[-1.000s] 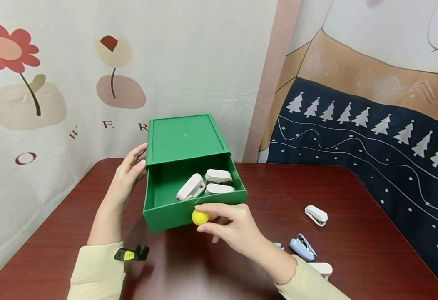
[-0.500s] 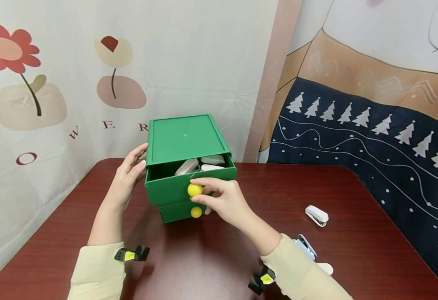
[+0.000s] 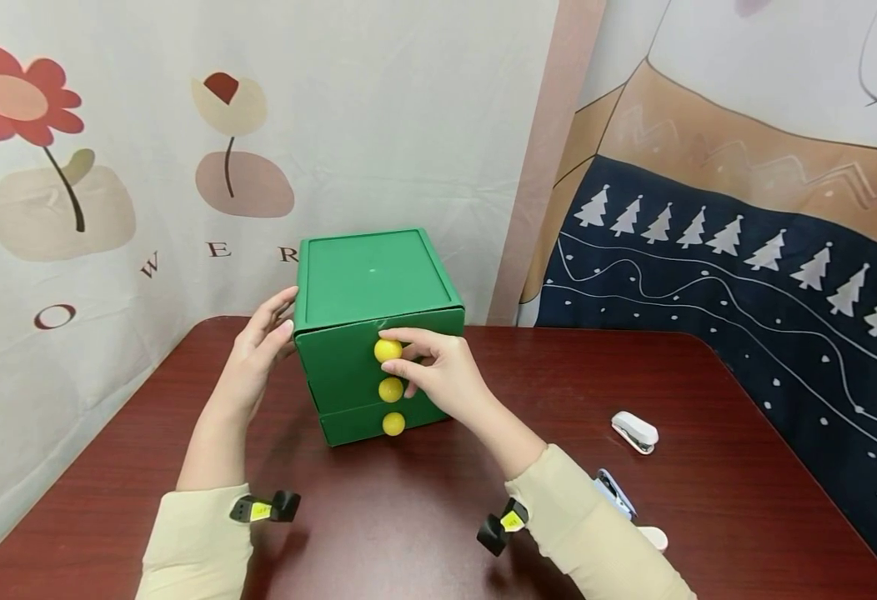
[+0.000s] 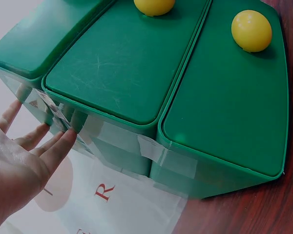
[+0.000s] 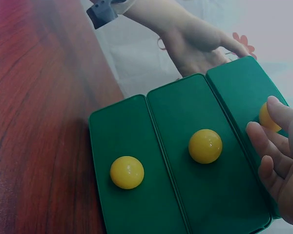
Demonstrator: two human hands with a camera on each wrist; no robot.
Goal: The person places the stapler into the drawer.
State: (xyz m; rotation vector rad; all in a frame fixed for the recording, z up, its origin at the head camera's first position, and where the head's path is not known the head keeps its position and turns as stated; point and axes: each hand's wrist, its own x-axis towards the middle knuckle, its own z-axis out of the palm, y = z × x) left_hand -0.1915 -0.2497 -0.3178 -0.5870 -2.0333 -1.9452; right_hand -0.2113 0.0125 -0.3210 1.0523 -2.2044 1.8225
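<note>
A green drawer box (image 3: 371, 275) with three stacked drawers stands on the table, every drawer pushed in. My right hand (image 3: 449, 379) pinches the top drawer's yellow knob (image 3: 387, 350) between thumb and fingers, as the right wrist view also shows for that knob (image 5: 267, 118). Below it are the yellow middle knob (image 3: 390, 389) and bottom knob (image 3: 393, 423). On the box's left side, my left hand (image 3: 254, 358) rests its extended fingertips; the left wrist view has this hand (image 4: 27, 161) against the taped side wall. The staplers inside the top drawer are hidden.
To the right on the dark red table (image 3: 746, 467) lies a white stapler (image 3: 635, 432). Nearer, a blue stapler (image 3: 614, 492) and another white one (image 3: 654, 537) are partly covered by my right sleeve. A printed curtain (image 3: 408, 125) hangs behind the table.
My right hand has pushed the top drawer, with white staplers in it, back into the box. The two lower knobs have come into view. My left hand stays on the box's side.
</note>
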